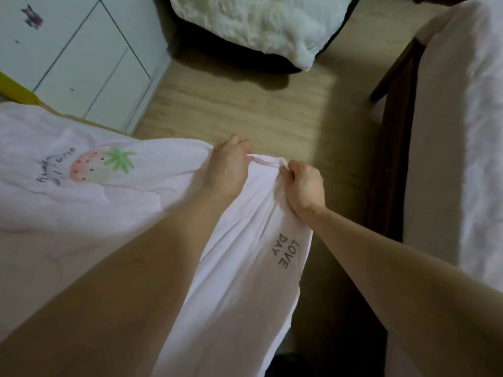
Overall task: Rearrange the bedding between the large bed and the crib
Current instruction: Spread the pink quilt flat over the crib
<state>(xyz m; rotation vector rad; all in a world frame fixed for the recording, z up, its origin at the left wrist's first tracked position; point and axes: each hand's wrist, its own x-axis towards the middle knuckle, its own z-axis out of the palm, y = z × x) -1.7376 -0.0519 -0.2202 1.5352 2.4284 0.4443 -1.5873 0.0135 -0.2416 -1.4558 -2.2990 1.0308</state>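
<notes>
A pale pink quilt (89, 202) with a strawberry print and the words "LOVE DAY" spreads across the left and hangs down the middle of the view. My left hand (227, 164) grips its upper edge, fingers curled over the fabric. Just to the right, my right hand (303, 187) clenches a bunched corner of the same quilt. Both hands are close together above the wooden floor. The large bed (462, 131) with a light sheet runs along the right side on a dark wooden frame.
A white drawer cabinet (81, 50) stands at the upper left. A fluffy white cushion on a dark base (253, 25) lies on the floor at the top. A yellow edge (19, 91) shows behind the quilt at the left. Wooden floor (258, 112) lies between them.
</notes>
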